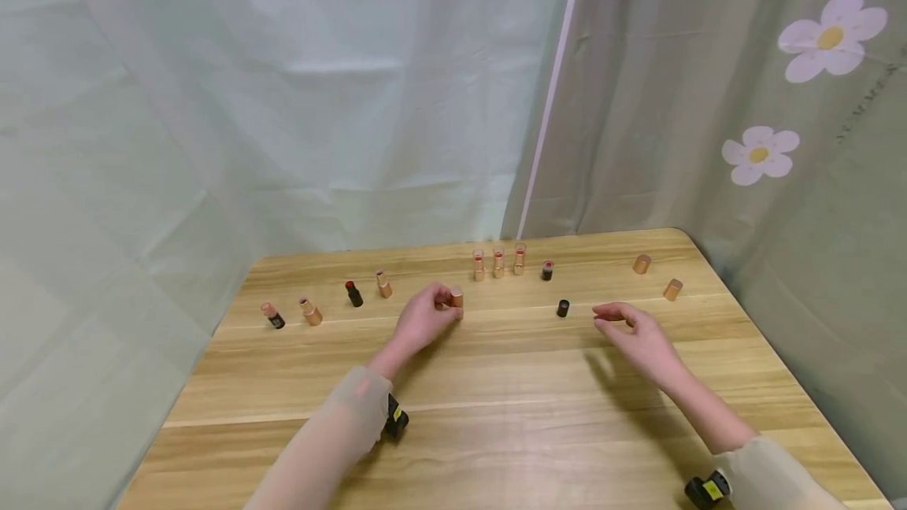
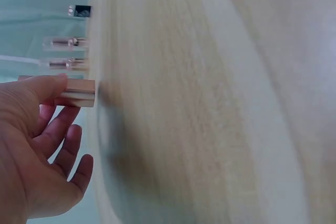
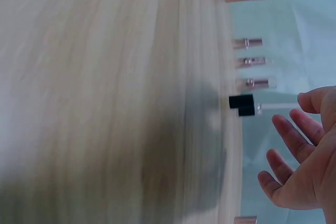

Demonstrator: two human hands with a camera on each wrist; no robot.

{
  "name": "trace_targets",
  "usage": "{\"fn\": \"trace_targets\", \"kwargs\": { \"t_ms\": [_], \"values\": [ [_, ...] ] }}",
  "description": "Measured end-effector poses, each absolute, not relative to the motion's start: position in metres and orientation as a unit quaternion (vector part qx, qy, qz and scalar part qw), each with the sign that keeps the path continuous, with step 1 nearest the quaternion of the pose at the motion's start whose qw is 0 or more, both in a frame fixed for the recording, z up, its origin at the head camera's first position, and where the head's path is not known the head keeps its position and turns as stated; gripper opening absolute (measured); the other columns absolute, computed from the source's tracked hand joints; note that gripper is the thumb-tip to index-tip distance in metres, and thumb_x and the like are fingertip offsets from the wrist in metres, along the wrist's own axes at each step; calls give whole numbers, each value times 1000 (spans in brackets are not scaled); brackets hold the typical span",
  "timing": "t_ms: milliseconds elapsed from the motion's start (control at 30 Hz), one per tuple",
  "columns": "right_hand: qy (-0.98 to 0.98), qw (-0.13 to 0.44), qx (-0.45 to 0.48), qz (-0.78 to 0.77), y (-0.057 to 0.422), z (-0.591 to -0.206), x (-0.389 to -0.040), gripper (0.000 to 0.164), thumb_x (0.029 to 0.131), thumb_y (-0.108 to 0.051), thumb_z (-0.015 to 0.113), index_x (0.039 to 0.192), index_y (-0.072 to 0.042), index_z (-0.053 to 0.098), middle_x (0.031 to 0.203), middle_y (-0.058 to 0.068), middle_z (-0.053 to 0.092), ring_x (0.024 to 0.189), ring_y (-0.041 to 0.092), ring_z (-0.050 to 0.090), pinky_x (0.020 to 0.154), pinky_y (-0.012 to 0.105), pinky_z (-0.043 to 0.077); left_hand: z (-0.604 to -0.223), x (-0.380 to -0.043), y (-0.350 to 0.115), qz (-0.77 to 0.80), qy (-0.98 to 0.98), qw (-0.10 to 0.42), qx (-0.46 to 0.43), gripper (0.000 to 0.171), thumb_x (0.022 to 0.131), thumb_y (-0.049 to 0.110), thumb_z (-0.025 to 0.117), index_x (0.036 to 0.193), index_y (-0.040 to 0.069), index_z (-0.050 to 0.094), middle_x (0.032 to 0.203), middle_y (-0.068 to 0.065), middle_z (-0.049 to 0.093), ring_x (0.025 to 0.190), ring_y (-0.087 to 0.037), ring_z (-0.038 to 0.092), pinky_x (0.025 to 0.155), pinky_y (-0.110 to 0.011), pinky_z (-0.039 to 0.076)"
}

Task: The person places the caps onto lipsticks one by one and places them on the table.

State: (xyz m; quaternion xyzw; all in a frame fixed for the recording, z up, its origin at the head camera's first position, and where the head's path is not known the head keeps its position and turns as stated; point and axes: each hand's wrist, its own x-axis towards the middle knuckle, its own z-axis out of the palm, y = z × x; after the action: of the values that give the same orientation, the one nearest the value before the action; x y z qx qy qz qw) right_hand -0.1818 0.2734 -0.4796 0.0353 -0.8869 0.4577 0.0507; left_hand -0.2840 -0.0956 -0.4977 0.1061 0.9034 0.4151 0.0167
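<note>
Along the far side of the table: three gold tubes stand in a row, red lipstick showing inside their clear caps, with a short black tube just beside them, red on top.
Left hand: thumb and fingers clamped on a copper-coloured tube, upright and in front of the row, slightly to its left; whether its base touches the wood, one cannot tell.
Right hand: thumb and fingers apart, loosely curved over the table, near a small black cylinder.
Left side: four slim lipsticks spread out, a black one with a red tip, a black one with a pinkish top and two gold ones.
Right side: two copper caps, short and round.
Surfaces: smooth, streaky wood grain below; creased pale cloth behind, white flowers at right.
</note>
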Motion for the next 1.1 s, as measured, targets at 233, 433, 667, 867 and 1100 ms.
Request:
{"fn": "trace_targets", "kwargs": {
  "t_ms": [233,433,667,867,1100],
  "values": [
    [-888,51,30,456,286,-486,-178,40,104,-30,62,131,0,64,125,16,68,124,35,56,106,60,40,-505,-299,-92,393,914,-2,100,27,90,23,81,108,10,65,100,-2,69,94,-20,64,88,-40,52],
    [-891,59,23,449,290,-488,-175,39,104,-31,63,129,-2,66,123,15,69,123,34,56,106,59,39,-505,-312,-87,367,926,-11,92,26,90,25,80,107,11,67,101,-1,70,95,-21,65,88,-42,52],
    [-893,67,25,445,290,-489,-173,35,104,-27,63,127,-2,67,121,14,70,121,34,57,105,60,41,-502,-325,-82,359,931,-13,62,30,92,29,78,111,11,64,109,-4,70,102,-26,65,91,-44,50],
    [-883,67,27,463,290,-492,-170,33,103,-23,64,127,0,67,121,15,70,120,34,59,106,59,43,-501,-339,-79,350,935,-16,51,28,95,31,74,112,12,63,110,-5,69,102,-27,65,91,-46,48],
    [-881,67,26,469,289,-496,-168,33,103,-23,64,127,0,66,121,14,69,119,34,60,107,57,43,-508,-351,-78,357,933,-25,30,29,94,29,75,112,11,62,111,-8,68,103,-29,64,93,-47,47]
  ]
}}
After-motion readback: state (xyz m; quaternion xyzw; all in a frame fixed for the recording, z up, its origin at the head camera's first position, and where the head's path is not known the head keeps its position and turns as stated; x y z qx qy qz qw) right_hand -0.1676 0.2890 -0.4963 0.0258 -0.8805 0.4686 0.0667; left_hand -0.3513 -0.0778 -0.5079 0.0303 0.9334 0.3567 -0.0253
